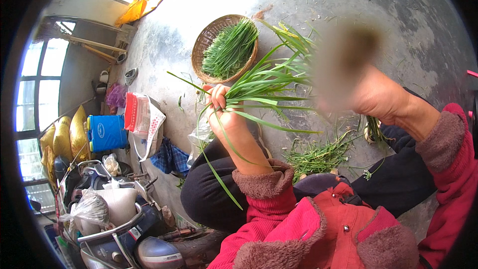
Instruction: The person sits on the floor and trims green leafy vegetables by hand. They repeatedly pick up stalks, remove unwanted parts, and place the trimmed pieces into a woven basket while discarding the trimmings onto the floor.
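Note:
My left hand (223,110) is closed around a bunch of long flat green leaves (261,82), with some blades hanging down past the wrist. To the right, my right hand (368,93) is raised beside the far end of the bunch; a blurred patch covers its fingers, so its grip is hidden. Beyond the left hand stands a round wicker basket (198,50) holding a heap of green stalks (229,50). A loose pile of thin green stems (317,155) lies on the floor between my legs.
On the left are a white and red bag (143,123), a blue container (107,132), yellow sacks (63,138) and a motorcycle (157,252) carrying a white sack (117,205). Leaf scraps are scattered over the concrete floor (403,26).

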{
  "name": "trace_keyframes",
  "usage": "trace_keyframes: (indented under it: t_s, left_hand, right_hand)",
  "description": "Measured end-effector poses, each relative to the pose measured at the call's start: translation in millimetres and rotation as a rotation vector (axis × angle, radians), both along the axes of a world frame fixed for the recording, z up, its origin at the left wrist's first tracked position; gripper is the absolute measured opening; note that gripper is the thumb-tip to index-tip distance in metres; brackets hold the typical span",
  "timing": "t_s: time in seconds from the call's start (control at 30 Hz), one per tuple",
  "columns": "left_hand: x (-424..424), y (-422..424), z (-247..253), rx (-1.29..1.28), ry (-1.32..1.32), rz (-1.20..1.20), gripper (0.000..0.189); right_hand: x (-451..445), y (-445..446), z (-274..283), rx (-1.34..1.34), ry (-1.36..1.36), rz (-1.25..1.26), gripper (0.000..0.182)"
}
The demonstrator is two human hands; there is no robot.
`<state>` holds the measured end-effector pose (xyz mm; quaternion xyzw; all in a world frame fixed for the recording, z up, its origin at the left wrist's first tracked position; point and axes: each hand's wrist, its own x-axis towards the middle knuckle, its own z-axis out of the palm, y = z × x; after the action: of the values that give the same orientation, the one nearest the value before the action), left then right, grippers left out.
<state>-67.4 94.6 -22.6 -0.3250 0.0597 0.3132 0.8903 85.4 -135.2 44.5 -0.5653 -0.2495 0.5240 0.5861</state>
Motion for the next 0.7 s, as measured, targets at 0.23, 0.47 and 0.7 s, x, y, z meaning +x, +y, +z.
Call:
trace_keyframes:
  t_s: [0.23, 0.47, 0.7]
  left_hand:
    - [1.4, -2.1, 0.7, -0.016, -0.078, -0.024, 0.004]
    - [-11.3, 3.3, 2.5, -0.035, -0.283, -0.16, 0.013]
    - [7.1, -36.2, 44.7, 0.058, -0.277, -0.127, 0.011]
  right_hand:
    - [-2.0, 1.2, -4.1, 0.06, -0.063, -0.063, 0.018]
    - [12.5, -0.3, -1.4, 0.077, -0.117, -0.324, 0.018]
    - [9.2, -0.8, 8.3, 0.146, -0.009, -0.328, 0.021]
